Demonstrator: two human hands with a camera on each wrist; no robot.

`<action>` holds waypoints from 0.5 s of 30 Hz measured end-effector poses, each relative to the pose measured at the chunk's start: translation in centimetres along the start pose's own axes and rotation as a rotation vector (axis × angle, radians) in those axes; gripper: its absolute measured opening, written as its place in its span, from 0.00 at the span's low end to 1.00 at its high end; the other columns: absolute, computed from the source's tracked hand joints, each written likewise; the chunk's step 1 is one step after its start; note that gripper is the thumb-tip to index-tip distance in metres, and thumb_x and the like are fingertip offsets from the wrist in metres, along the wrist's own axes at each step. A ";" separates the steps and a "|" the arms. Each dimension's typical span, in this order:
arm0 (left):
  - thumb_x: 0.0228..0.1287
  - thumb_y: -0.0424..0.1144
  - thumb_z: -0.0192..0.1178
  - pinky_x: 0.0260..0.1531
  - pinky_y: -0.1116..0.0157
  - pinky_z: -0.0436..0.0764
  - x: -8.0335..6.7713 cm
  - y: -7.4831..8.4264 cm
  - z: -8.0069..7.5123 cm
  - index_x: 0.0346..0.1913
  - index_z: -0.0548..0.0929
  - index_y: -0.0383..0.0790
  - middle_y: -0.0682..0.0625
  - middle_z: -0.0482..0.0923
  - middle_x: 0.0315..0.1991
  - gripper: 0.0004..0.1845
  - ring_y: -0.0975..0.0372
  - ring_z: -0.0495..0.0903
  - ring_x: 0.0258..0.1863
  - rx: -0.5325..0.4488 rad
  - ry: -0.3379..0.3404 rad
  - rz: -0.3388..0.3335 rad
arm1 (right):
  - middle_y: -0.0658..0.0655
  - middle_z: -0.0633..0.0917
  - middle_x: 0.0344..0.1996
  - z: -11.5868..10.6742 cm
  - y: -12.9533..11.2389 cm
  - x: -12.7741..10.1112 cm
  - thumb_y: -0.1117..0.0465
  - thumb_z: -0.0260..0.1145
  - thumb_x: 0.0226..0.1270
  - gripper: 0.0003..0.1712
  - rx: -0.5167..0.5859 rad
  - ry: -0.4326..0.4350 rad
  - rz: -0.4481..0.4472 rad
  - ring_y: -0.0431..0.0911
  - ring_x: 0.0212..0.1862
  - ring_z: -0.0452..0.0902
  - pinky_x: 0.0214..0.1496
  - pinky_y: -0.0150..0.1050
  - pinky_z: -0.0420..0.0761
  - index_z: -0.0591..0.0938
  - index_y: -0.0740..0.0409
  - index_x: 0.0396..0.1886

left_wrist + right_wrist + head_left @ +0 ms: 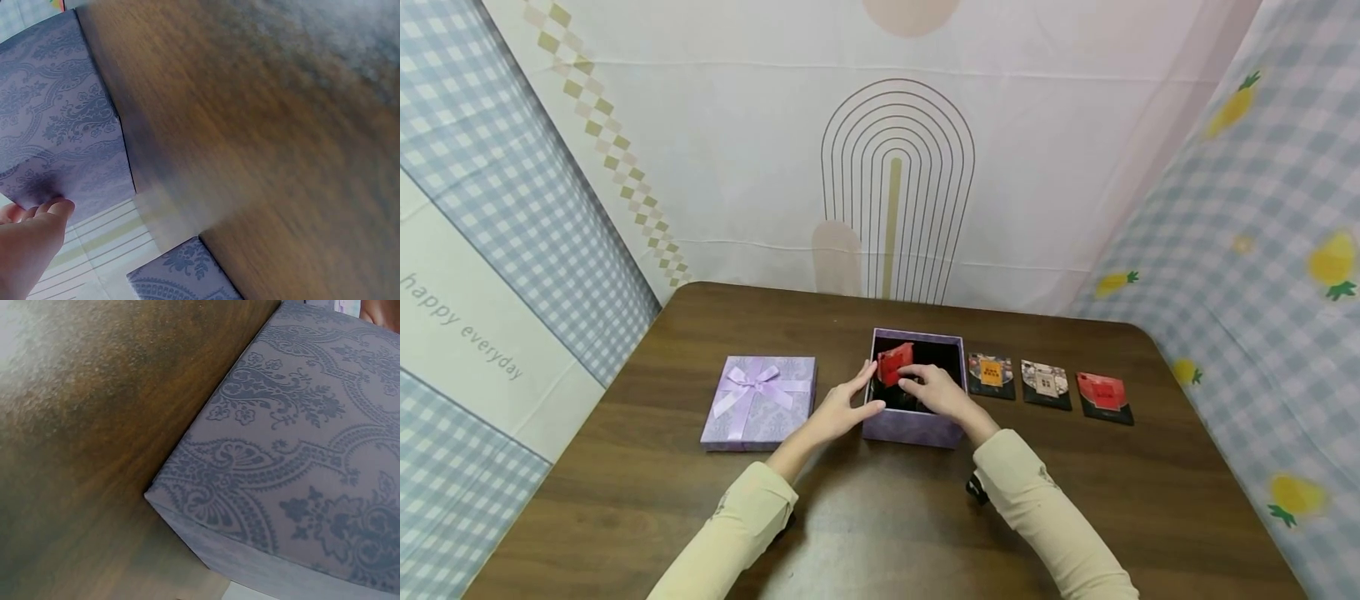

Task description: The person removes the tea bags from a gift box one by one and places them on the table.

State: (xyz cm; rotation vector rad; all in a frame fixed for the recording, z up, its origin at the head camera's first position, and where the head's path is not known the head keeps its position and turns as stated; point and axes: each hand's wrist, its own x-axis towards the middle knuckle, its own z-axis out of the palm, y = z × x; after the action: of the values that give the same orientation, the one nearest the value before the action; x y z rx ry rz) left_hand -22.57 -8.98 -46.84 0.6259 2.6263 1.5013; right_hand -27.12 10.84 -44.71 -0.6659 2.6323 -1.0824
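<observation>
1. Reaching into the open purple box (912, 427), the right hand (937, 390) pinches a red card (895, 363) with thumb and fingers; the card stands tilted inside the box's dark interior, toward its left side.
2. Left hand (842, 408) rests against the box's left wall, fingers straight and relaxed, grasping nothing. Left wrist view confirms: fingertips (55, 208) touch the patterned purple wall.
3. Box sits near the table's (625, 500) centre, just in front of both forearms. Right wrist view shows only the box's damask-patterned outer wall and corner (300, 462) over brown wood; the fingers are not visible there.
4. Box lid (760, 402), purple with a ribbon bow, lies flat on the table left of the box, near it but apart.
5. 3 more cards lie flat in a row right of the box: orange-labelled card (992, 375) just beside the box, pale-labelled card (1046, 384) next, red-labelled card (1104, 397) farthest right.
6. Both sleeves are cream-coloured. Patterned cloth backdrops surround the table on 3 sides.
</observation>
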 end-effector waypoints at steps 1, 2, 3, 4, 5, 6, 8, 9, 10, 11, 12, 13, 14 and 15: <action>0.61 0.36 0.59 0.64 0.51 0.54 0.0 0.0 0.0 0.68 0.56 0.33 0.37 0.50 0.68 0.35 0.48 0.54 0.66 0.000 0.003 0.001 | 0.64 0.81 0.47 0.0 -0.1 -0.1 0.61 0.56 0.67 0.19 0.009 0.024 0.001 0.51 0.36 0.79 0.41 0.44 0.78 0.77 0.66 0.53; 0.61 0.36 0.59 0.64 0.51 0.54 0.1 0.0 0.0 0.68 0.56 0.32 0.37 0.50 0.68 0.35 0.48 0.54 0.66 0.000 0.005 0.002 | 0.64 0.81 0.45 -0.1 -0.1 -0.1 0.62 0.56 0.66 0.18 0.021 0.050 0.008 0.51 0.35 0.80 0.40 0.43 0.78 0.77 0.66 0.52; 0.60 0.36 0.59 0.64 0.51 0.54 0.1 0.0 0.0 0.68 0.56 0.32 0.37 0.50 0.68 0.35 0.48 0.54 0.66 0.001 0.007 0.003 | 0.64 0.82 0.44 -0.1 -0.2 -0.2 0.63 0.57 0.66 0.17 0.037 0.076 0.013 0.52 0.34 0.80 0.38 0.42 0.79 0.78 0.67 0.51; 0.60 0.36 0.59 0.64 0.51 0.54 0.1 0.0 0.0 0.68 0.56 0.33 0.37 0.50 0.68 0.35 0.48 0.54 0.66 0.004 0.008 0.003 | 0.65 0.82 0.42 -0.2 -0.3 -0.2 0.64 0.57 0.65 0.16 0.058 0.100 0.020 0.53 0.33 0.81 0.37 0.41 0.80 0.78 0.67 0.50; 0.61 0.37 0.59 0.64 0.51 0.54 0.1 0.0 0.0 0.68 0.56 0.33 0.37 0.50 0.68 0.35 0.48 0.54 0.66 0.005 0.008 0.003 | 0.65 0.83 0.41 -0.2 -0.3 -0.3 0.65 0.58 0.65 0.15 0.077 0.126 0.026 0.54 0.32 0.81 0.35 0.41 0.80 0.79 0.67 0.49; 0.61 0.37 0.59 0.64 0.51 0.54 0.1 0.0 -0.1 0.68 0.56 0.33 0.37 0.50 0.68 0.35 0.48 0.54 0.66 0.008 0.008 0.004 | 0.65 0.83 0.40 -0.3 -0.4 -0.4 0.66 0.58 0.64 0.15 0.090 0.153 0.029 0.54 0.31 0.81 0.34 0.40 0.80 0.79 0.67 0.48; 0.61 0.37 0.59 0.64 0.52 0.55 0.1 0.0 -0.1 0.68 0.56 0.33 0.37 0.50 0.68 0.35 0.48 0.54 0.66 0.012 0.009 0.003 | 0.65 0.83 0.39 -0.3 -0.4 -0.5 0.67 0.58 0.63 0.14 0.128 0.194 0.040 0.55 0.31 0.82 0.33 0.40 0.81 0.80 0.67 0.47; 0.61 0.37 0.59 0.64 0.52 0.55 0.1 0.0 -0.1 0.68 0.56 0.33 0.37 0.50 0.69 0.35 0.48 0.54 0.66 0.013 0.009 0.003 | 0.65 0.83 0.39 -0.4 -0.4 -0.5 0.68 0.58 0.63 0.14 0.141 0.211 0.043 0.55 0.31 0.82 0.33 0.40 0.81 0.80 0.67 0.47; 0.61 0.37 0.59 0.64 0.52 0.55 0.1 0.0 -0.1 0.68 0.56 0.34 0.38 0.50 0.69 0.35 0.48 0.54 0.66 0.014 0.008 0.002 | 0.65 0.83 0.39 -0.4 -0.4 -0.6 0.69 0.58 0.63 0.14 0.146 0.226 0.040 0.55 0.31 0.82 0.33 0.40 0.81 0.80 0.66 0.47; 0.61 0.37 0.59 0.64 0.51 0.55 0.1 0.0 -0.1 0.68 0.56 0.33 0.37 0.50 0.68 0.35 0.47 0.54 0.66 0.014 0.010 0.008 | 0.65 0.83 0.40 -0.5 -0.4 -0.7 0.69 0.58 0.63 0.14 0.149 0.241 0.036 0.54 0.32 0.82 0.33 0.40 0.81 0.80 0.66 0.48; 0.60 0.37 0.59 0.64 0.51 0.55 0.1 0.0 -0.1 0.68 0.56 0.34 0.37 0.50 0.68 0.35 0.47 0.54 0.66 0.014 0.009 0.007 | 0.65 0.83 0.41 -0.6 -0.4 -0.9 0.69 0.58 0.63 0.14 0.153 0.252 0.030 0.54 0.32 0.81 0.33 0.40 0.81 0.80 0.65 0.48; 0.60 0.37 0.59 0.64 0.51 0.55 0.0 0.1 -0.1 0.68 0.56 0.34 0.37 0.50 0.68 0.35 0.47 0.54 0.66 0.012 0.008 0.008 | 0.64 0.83 0.42 -0.6 -0.4 -1.0 0.69 0.57 0.63 0.15 0.161 0.262 0.028 0.54 0.32 0.81 0.33 0.40 0.80 0.80 0.64 0.49; 0.60 0.37 0.59 0.64 0.51 0.56 0.0 0.1 -0.1 0.68 0.56 0.34 0.36 0.50 0.68 0.36 0.47 0.54 0.66 0.008 0.006 0.010 | 0.64 0.82 0.42 -0.8 -0.3 -1.2 0.70 0.57 0.63 0.15 0.166 0.275 0.020 0.54 0.31 0.81 0.33 0.39 0.80 0.80 0.64 0.49; 0.60 0.38 0.59 0.64 0.51 0.56 0.0 0.1 -0.1 0.68 0.56 0.34 0.36 0.50 0.68 0.36 0.46 0.54 0.66 0.006 0.005 0.009 | 0.64 0.82 0.43 -0.9 -0.3 -1.3 0.70 0.57 0.63 0.15 0.168 0.288 0.009 0.54 0.31 0.81 0.32 0.39 0.80 0.79 0.64 0.50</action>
State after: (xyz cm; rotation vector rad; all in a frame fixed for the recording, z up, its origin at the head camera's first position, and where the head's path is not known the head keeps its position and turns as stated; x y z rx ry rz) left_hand -22.53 -9.02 -46.73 0.6364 2.6356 1.5001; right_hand -26.17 11.84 -43.83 -0.4945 2.7290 -1.4761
